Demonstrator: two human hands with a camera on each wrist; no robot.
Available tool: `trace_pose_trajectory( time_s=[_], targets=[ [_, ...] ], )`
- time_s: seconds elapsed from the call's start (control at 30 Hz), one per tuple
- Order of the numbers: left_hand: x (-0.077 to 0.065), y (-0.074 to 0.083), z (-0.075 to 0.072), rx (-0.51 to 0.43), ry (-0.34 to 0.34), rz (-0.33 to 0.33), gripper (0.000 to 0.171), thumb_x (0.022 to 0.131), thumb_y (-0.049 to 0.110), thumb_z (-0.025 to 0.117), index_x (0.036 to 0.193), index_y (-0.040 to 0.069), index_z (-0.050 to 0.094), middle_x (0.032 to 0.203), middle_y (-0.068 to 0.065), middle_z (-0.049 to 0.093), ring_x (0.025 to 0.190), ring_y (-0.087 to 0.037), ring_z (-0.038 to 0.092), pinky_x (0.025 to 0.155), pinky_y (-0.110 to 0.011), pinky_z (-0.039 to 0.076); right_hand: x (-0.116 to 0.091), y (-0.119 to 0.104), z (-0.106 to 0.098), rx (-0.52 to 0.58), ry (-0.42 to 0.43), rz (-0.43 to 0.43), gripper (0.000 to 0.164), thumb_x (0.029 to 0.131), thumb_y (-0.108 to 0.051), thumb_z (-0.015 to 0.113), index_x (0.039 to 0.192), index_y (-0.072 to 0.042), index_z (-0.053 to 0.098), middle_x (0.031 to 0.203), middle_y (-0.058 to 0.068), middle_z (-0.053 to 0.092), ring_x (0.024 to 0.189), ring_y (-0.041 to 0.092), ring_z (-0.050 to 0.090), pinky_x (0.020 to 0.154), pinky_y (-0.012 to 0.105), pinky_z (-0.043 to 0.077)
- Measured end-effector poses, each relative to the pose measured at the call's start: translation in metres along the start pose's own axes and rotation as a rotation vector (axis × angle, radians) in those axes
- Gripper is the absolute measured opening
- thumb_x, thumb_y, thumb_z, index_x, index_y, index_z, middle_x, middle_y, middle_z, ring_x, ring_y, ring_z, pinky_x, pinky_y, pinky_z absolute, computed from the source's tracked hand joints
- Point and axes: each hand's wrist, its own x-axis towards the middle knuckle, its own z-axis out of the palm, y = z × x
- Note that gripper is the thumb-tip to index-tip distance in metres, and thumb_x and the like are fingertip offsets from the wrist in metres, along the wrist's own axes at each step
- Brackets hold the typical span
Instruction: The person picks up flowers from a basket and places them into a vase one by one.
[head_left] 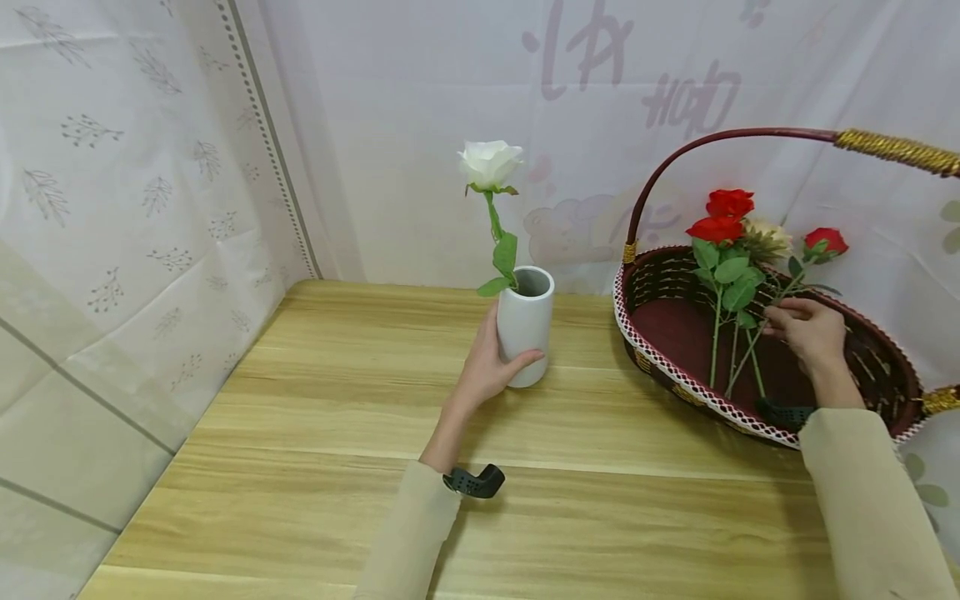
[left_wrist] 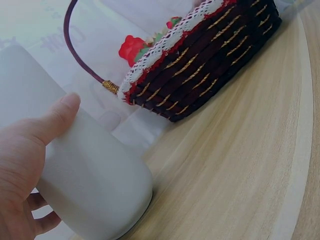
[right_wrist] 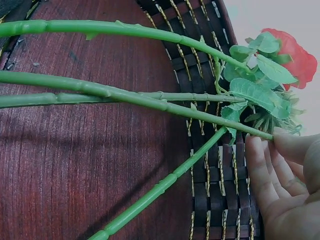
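Observation:
A white vase (head_left: 527,329) stands on the wooden table, and my left hand (head_left: 491,358) grips its side, thumb across the front. In it leans a white rose (head_left: 491,167) on a leafy green stem. Over the basket, my right hand (head_left: 813,333) pinches the stem of a red rose (head_left: 827,242) between thumb and fingertips; the right wrist view shows this stem (right_wrist: 170,106) crossing others. Two more red roses (head_left: 717,228) and a cream flower (head_left: 767,240) lean on the basket's far rim. The left wrist view shows the vase (left_wrist: 95,170) with its base on the table.
The dark woven basket (head_left: 675,392) has a lace-trimmed rim and a tall arched handle (head_left: 712,137) wrapped in gold cord. It sits at the right of the wooden table (head_left: 360,433). Printed curtains (head_left: 405,150) hang behind and to the left.

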Motion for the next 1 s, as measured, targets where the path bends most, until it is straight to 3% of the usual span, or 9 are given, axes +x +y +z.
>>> trace_pose_trajectory(
  time_s=[0.33, 0.63, 1.0],
  targets=[
    [0.000, -0.001, 0.001, 0.000, 0.002, 0.003, 0.103, 0.083, 0.028, 0.086, 0.160, 0.021, 0.017, 0.149, -0.005, 0.041, 0.130, -0.021, 0.045, 0.106, -0.046, 0.040, -0.004, -0.006, 0.003, 0.124, 0.102, -0.041, 0.017, 0.093, 0.007, 0.062, 0.106, -0.003, 0.056, 0.069, -0.009, 0.067, 0.050, 0.007, 0.065, 0.049, 0.019, 0.053],
    [0.001, 0.000, 0.000, 0.004, 0.004, 0.004, 0.104, 0.083, 0.028, 0.086, 0.161, 0.020, 0.016, 0.149, -0.006, 0.041, 0.130, -0.022, 0.045, 0.106, -0.048, 0.041, -0.002, -0.013, 0.006, 0.105, 0.233, -0.088, 0.021, 0.092, 0.004, 0.065, 0.105, -0.011, 0.061, 0.070, -0.010, 0.065, 0.048, 0.005, 0.062, 0.050, 0.017, 0.052],
    [0.001, -0.002, 0.001, -0.013, 0.001, 0.013, 0.105, 0.083, 0.028, 0.086, 0.161, 0.021, 0.016, 0.148, -0.005, 0.042, 0.128, -0.023, 0.046, 0.104, -0.048, 0.042, -0.007, -0.021, 0.007, 0.148, 0.228, -0.086, 0.024, 0.093, 0.004, 0.064, 0.112, -0.010, 0.061, 0.074, -0.009, 0.067, 0.049, 0.006, 0.064, 0.049, 0.016, 0.051]
  ],
)
